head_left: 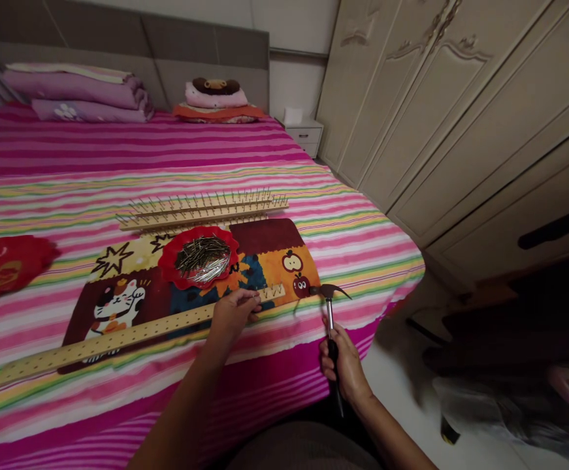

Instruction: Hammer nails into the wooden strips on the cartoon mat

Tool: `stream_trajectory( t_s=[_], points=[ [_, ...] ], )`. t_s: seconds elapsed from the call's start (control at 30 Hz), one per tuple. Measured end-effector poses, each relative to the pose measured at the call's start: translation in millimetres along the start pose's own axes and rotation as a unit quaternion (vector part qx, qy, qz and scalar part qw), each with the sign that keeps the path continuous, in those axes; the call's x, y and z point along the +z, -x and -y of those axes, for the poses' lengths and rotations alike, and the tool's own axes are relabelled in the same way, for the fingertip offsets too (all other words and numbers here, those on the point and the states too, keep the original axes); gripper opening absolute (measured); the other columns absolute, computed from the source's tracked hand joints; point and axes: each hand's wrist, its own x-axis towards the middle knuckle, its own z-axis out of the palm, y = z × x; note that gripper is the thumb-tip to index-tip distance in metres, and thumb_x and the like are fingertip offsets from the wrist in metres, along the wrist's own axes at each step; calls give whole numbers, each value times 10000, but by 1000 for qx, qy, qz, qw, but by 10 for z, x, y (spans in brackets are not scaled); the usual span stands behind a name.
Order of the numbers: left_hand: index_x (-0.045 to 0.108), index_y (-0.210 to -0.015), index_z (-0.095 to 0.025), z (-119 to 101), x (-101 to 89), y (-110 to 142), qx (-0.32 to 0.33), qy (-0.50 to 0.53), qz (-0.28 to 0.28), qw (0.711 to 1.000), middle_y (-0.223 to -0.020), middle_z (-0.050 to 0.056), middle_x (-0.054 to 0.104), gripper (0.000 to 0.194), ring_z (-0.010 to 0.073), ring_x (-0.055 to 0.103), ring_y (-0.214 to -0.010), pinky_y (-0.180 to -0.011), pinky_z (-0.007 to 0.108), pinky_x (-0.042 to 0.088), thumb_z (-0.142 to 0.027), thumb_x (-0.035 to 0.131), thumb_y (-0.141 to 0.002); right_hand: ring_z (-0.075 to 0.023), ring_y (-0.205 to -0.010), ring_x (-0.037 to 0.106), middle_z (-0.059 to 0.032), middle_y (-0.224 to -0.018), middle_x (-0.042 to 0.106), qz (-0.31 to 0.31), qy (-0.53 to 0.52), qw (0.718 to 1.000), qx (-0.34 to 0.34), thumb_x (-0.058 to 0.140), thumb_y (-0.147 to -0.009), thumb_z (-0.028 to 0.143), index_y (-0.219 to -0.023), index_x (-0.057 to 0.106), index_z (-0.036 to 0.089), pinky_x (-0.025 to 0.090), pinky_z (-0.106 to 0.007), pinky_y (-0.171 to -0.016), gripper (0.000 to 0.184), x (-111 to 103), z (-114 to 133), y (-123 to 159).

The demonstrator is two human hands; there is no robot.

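My right hand (345, 363) is wrapped round the black grip of a claw hammer (330, 320), its head up and clear of the wooden strip. My left hand (235, 314) is closed in a pinch over the long wooden strip (166, 325), apparently on a thin nail that the fingertips mostly hide. Just right of those fingers, several nails (273, 292) stand upright in the strip's end. Rows of small dark holes run along the rest of it. Beneath lies a patterned mat (291, 235) with a cat and apples. A red scalloped dish (170, 274) on the mat holds loose nails (200, 258).
Behind the dish lie wooden strips (206, 212) bristling with upright nails. Another red dish (10, 261) sits at the left on the striped bedspread (353, 235). Folded bedding (83, 98) is stacked by the headboard. Wardrobe doors (441, 98) line the right side.
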Motion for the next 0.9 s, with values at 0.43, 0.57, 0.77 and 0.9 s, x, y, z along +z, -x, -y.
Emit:
stream_trajectory(
  t_s=[0.43,0.57,0.77,0.9],
  points=[
    [662,-778,-199,181,42,6,122,-162,-14,979,-655,-20,617,201,89,546,-483,-521,219,468,-329,523,-712,-27,-320,302,106,-523,445,-10,30,999,-22,571,-730,453,-1019,492,254,163,-105,-296,360,-4,-39,2],
    [633,-775,-193,221,58,-4,137,-172,-20,975,-704,-7,604,218,93,542,-481,-500,220,456,-351,485,-744,-32,-318,276,106,-533,424,-2,75,997,-31,527,-767,477,-1132,465,256,165,-128,-300,431,62,46,154],
    [625,-767,-196,244,58,6,211,-252,-42,943,-766,12,618,200,111,563,-594,-591,229,448,-286,446,-771,-80,-451,357,60,-565,413,169,296,930,-136,436,-860,422,-1154,528,190,282,-202,-417,385,371,458,426],
    [613,-707,-197,271,60,19,245,-303,-56,919,-665,3,588,186,125,560,-643,-624,230,432,-247,448,-778,-90,-477,299,62,-562,328,214,388,872,-209,389,-891,368,-1166,538,168,258,-217,-445,371,547,593,453]
  ],
)
